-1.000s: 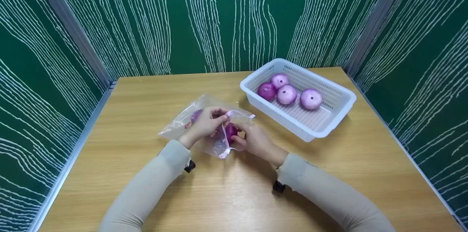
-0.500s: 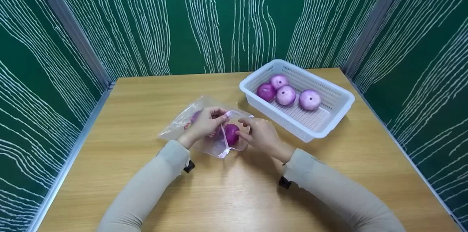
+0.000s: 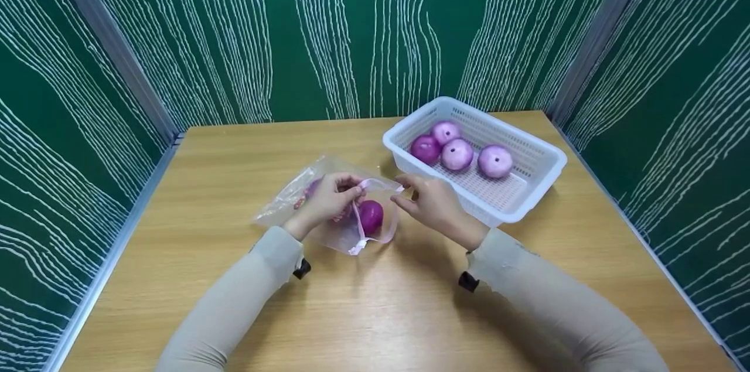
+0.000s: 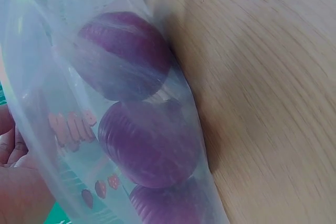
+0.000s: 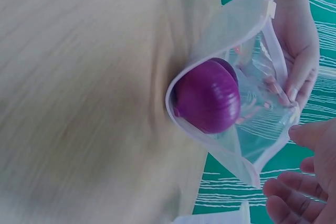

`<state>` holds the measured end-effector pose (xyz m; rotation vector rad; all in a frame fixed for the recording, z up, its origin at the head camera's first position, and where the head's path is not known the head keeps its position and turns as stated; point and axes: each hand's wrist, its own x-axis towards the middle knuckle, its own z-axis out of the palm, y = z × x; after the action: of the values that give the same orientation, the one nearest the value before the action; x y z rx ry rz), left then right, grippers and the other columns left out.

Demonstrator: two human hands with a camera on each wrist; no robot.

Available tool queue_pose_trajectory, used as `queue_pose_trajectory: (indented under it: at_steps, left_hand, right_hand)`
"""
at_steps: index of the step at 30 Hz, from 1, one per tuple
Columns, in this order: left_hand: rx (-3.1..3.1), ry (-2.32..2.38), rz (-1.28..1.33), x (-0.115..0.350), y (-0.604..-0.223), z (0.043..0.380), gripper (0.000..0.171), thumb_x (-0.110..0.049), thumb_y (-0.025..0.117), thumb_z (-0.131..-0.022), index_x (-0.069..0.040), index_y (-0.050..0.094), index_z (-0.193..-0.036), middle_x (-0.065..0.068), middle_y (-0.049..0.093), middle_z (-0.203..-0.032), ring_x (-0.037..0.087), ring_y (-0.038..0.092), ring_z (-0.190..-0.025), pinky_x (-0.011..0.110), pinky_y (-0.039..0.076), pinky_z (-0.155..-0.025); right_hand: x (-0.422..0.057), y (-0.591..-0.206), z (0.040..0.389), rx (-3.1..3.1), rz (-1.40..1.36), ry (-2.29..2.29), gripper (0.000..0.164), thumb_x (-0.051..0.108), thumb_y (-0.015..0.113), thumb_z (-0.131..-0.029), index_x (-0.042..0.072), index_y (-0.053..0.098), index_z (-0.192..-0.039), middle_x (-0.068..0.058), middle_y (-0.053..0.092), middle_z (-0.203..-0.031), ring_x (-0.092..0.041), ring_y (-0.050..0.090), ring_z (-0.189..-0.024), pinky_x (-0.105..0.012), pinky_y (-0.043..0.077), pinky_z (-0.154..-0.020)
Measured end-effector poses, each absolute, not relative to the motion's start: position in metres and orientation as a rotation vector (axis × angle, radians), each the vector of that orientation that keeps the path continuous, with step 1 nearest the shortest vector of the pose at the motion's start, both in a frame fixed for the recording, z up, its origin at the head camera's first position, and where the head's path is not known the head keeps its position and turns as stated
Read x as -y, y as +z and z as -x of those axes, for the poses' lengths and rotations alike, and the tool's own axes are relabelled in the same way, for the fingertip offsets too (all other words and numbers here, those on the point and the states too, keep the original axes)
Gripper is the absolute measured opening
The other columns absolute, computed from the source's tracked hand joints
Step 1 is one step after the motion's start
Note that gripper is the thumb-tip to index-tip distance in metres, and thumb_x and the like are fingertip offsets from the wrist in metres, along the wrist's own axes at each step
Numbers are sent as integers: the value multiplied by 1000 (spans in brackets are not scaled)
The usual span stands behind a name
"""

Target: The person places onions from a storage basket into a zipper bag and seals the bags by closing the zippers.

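A clear zip bag [image 3: 281, 202] with a pink-white rim and printed red pictures lies on the table, its mouth spread toward the right. My left hand [image 3: 331, 199] pinches the upper side of that mouth between thumb and fingers. Just inside the mouth sits a red onion [image 5: 207, 97]; behind it, in the left wrist view, a second onion [image 4: 149, 142] and part of a third onion [image 4: 170, 203] show through the plastic. My right hand [image 3: 436, 205] is at the bag's far right corner, its fingers loosely bent and apart, with nothing between them.
A white perforated basket [image 3: 533, 196] stands at the back right, close behind my right hand, with several onions [image 3: 457, 154] in it. The wooden table [image 3: 363, 313] is bordered by green panels [image 3: 410, 26] with white lines at the back and both sides.
My right hand has let go of the onion at the bag's mouth and moved right and away from me to the bag's corner. My left hand keeps its pinch on the rim.
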<state>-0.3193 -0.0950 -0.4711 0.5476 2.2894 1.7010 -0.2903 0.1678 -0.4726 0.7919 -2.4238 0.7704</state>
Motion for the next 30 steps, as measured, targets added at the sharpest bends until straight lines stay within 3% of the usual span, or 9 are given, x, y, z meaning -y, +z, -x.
queue_pose_trajectory:
  at_steps: [13,22,30]
  left_hand:
    - [-2282,1717,-548,95,-472,320,18,-10,61,-111,0,72,-121,6,69,-88,12,49,-56,20,39,-45]
    - [-2300,1706,-548,95,-471,319,19,-11,61,-110,-1,73,-122,6,70,-89,12,50,-56,20,40,-45]
    - [-2310,1696,-563,96,-473,319,20,-13,62,-110,-1,73,-122,7,71,-91,13,51,-60,19,41,-46]
  right_hand:
    - [-186,-452,294,2435,-712,715,36,19,89,-89,0,75,-117,-17,79,-98,-32,76,-75,-46,65,-66]
    - [-200,-441,295,2515,-631,768,40,16,86,-92,0,75,-127,-21,80,-114,-35,76,-84,-46,65,-73]
    - [-214,-436,298,2526,-592,708,40,18,86,-93,2,75,-127,-19,80,-109,-33,75,-83,-48,64,-74]
